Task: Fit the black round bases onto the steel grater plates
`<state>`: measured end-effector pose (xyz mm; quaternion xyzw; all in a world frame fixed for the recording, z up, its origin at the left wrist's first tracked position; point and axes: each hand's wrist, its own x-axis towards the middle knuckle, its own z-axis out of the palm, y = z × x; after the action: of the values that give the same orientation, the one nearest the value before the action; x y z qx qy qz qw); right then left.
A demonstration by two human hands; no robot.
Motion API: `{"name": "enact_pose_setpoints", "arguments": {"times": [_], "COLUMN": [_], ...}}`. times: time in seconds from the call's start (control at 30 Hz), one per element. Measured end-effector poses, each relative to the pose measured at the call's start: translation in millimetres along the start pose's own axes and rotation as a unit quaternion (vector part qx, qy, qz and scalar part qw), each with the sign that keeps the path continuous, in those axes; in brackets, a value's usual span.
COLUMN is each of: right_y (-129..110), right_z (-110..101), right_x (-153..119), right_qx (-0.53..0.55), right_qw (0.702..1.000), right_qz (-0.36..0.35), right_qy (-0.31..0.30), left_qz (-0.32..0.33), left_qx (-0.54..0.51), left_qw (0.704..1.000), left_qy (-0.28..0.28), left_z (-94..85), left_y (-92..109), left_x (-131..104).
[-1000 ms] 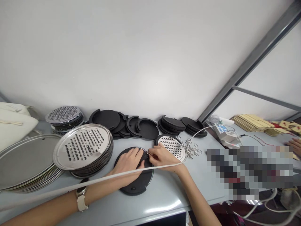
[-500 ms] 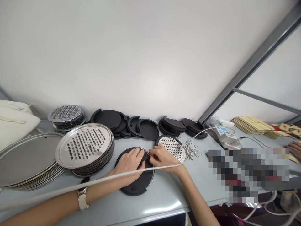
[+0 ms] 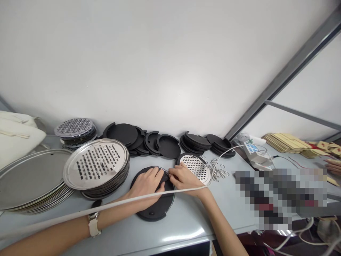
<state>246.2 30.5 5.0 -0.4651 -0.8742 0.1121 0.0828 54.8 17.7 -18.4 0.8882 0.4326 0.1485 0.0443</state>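
A black round plastic base (image 3: 157, 209) with a thin metal rim lies on the bench in front of me. My left hand (image 3: 147, 183) is on top of it, fingers curled over a black part near its far edge. At the right edge of the base, my right hand (image 3: 181, 176) pinches a small metal ring (image 3: 167, 172), mostly hidden by the fingertips. Just behind the right hand is a round grater (image 3: 195, 167) with a perforated metal face and black rim. Loose metal rings (image 3: 218, 172) are scattered to its right.
Left of me stand a stack of metal grater discs (image 3: 97, 163), a stack of large metal plates (image 3: 32, 177) and spiky grater discs (image 3: 74, 128). Black bases (image 3: 169, 146) line the wall. A white cable (image 3: 119, 202) crosses over my forearms. Another person's hand (image 3: 334, 166) shows at far right.
Both hands keep nearly the same place on the black base, with only slight finger movement. The other person's hand at far right has shifted a little.
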Motion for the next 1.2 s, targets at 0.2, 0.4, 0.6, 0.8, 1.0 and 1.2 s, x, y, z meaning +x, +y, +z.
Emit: {"name": "enact_pose_setpoints", "arguments": {"times": [0.2,0.4,0.6,0.8,1.0,1.2], "right_y": [3.1,2.5,1.3,3.7,6.1,2.8], "right_z": [6.1,5.6,4.6,8.0,10.3,10.0], "right_x": [0.4,0.1,-0.6,1.1,2.0,1.4], "right_qx": [-0.015,0.023,0.043,0.057,0.073,0.059], "right_qw": [1.000,1.000,0.999,0.998,0.996,0.996], "right_qz": [-0.006,0.008,0.008,0.016,0.014,0.027], "right_qy": [0.009,0.018,0.026,0.032,0.047,0.057], "left_qz": [0.002,-0.001,0.002,0.001,0.007,0.003], "left_qx": [-0.002,0.003,-0.003,-0.001,0.003,0.002], "left_qw": [1.000,1.000,1.000,1.000,1.000,1.000], "left_qy": [0.004,0.001,0.003,0.000,0.004,0.000], "left_z": [0.4,-0.8,-0.8,-1.0,-0.3,-2.3], "left_y": [0.1,0.7,-0.2,0.0,-0.3,0.0], "left_x": [-0.5,0.6,0.7,0.5,0.2,0.6]}}
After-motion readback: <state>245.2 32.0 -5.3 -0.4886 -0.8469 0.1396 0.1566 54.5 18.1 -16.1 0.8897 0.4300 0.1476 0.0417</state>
